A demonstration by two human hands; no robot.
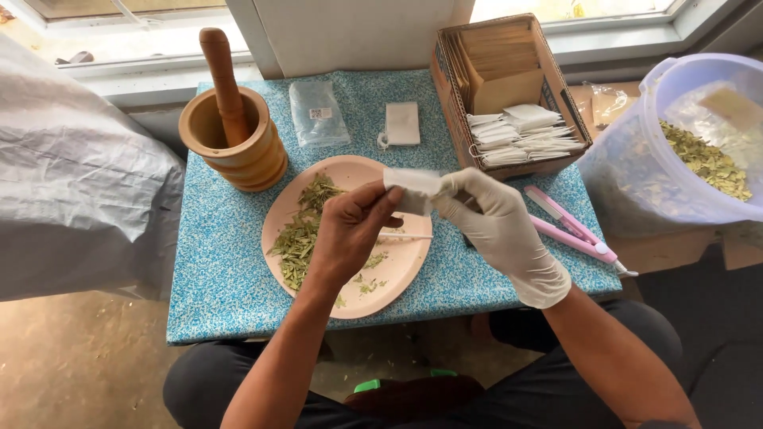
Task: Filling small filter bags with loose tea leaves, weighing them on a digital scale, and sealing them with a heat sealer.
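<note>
Above the pink plate (401,270), both hands work on one small white sachet (412,191). The gloved right hand (497,226) pinches it at its right edge, and the bare left hand (350,230) closes its fingertips at the sachet's mouth; I cannot tell if it holds leaves. Many dried leaves (300,234) lie on the plate's left part, so the filling seems far from finished. Right of the plate, a box (556,95) holds white sachets, and a pink sealer (572,230) lies unused beside it.
</note>
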